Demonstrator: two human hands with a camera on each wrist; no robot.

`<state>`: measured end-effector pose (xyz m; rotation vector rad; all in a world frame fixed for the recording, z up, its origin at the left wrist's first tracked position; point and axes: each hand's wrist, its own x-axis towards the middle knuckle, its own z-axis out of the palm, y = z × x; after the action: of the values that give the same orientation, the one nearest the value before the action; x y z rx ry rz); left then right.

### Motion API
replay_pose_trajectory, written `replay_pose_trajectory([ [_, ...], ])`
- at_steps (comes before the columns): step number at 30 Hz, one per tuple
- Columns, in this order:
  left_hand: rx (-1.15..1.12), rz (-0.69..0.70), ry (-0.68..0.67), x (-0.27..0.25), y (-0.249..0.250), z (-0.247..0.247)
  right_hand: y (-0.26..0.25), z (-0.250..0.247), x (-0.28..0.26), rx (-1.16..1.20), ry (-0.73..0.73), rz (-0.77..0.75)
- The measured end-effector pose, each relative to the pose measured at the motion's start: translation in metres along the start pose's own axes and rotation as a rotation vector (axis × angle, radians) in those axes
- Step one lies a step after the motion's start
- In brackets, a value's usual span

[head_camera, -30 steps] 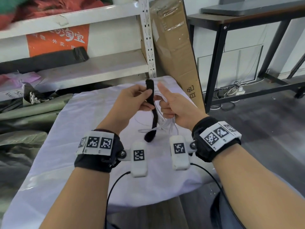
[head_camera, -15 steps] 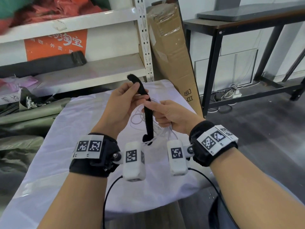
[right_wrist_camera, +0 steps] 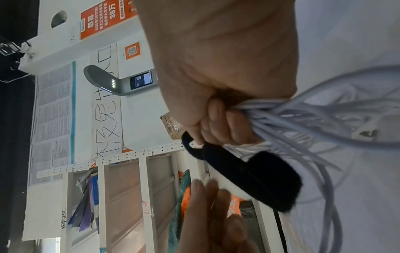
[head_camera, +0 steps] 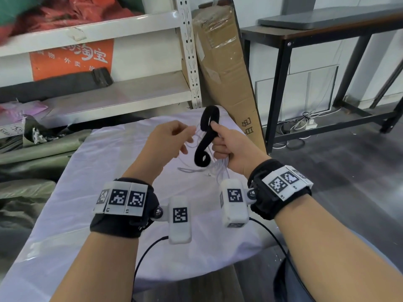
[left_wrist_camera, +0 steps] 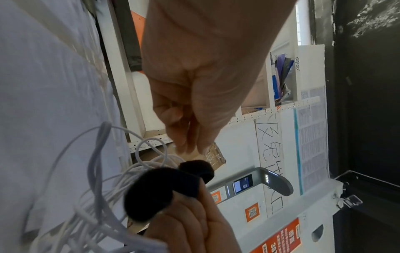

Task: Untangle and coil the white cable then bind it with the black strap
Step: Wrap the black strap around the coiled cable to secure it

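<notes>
The black strap (head_camera: 204,140) is held in the air above the table, both ends curled. My right hand (head_camera: 218,138) pinches it under the thumb and grips the bunched loops of the white cable (head_camera: 192,170) in the same fist. The right wrist view shows the cable (right_wrist_camera: 324,119) bundled in my curled fingers (right_wrist_camera: 218,123) and the strap (right_wrist_camera: 249,172) sticking out beside them. My left hand (head_camera: 185,136) hovers just left of the strap with loosely bent fingers, holding nothing. In the left wrist view its fingertips (left_wrist_camera: 188,143) hang above the strap (left_wrist_camera: 164,188).
A table under a white cloth (head_camera: 87,192) lies below my hands. Behind it stand a metal shelf (head_camera: 122,94) and a tall leaning cardboard box (head_camera: 224,68). A black-framed table (head_camera: 281,83) is at the right, green tarps (head_camera: 26,153) at the left.
My left hand has let go of the strap's upper end and drawn back to the left. The right hand now holds strap and cable alone, and the strap's ends have curled up.
</notes>
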<state>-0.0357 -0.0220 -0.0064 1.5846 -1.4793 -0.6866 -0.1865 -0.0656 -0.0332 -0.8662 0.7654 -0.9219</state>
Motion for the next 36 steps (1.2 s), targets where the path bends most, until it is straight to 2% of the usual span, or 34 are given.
replay_pose_trajectory([
  [3,0.048,-0.016,-0.143,-0.004,0.001,0.009,0.001,0.001,0.001,-0.016,0.016,0.000],
  [8,0.044,-0.044,-0.225,-0.003,0.001,0.010,-0.002,0.000,-0.001,0.008,0.054,-0.011],
  [12,0.060,-0.100,-0.381,-0.004,0.001,-0.003,-0.003,-0.002,-0.002,0.047,0.082,-0.009],
  [14,0.060,-0.117,-0.403,-0.005,0.001,-0.007,-0.002,-0.002,-0.002,0.050,0.083,-0.006],
  [20,-0.231,-0.173,-0.499,-0.007,0.002,-0.014,-0.002,0.001,-0.001,0.054,0.102,0.006],
  [24,0.017,-0.157,-0.626,-0.013,0.005,-0.018,-0.002,0.002,-0.004,0.061,0.125,0.006],
  [26,0.019,-0.159,-0.649,-0.014,0.006,-0.019,-0.003,0.001,-0.003,0.068,0.128,0.009],
  [27,-0.045,-0.164,-0.636,-0.014,0.007,-0.019,-0.003,0.001,-0.003,0.066,0.123,0.010],
  [29,-0.316,-0.204,-0.536,-0.012,0.009,-0.021,-0.005,-0.001,-0.003,0.047,0.091,0.014],
  [33,-0.964,-0.264,-0.127,0.000,0.009,-0.032,-0.006,-0.002,-0.006,-0.055,0.014,0.027],
  [36,-1.062,-0.216,0.138,0.009,-0.001,-0.039,-0.007,-0.001,-0.005,-0.130,-0.057,0.045],
])
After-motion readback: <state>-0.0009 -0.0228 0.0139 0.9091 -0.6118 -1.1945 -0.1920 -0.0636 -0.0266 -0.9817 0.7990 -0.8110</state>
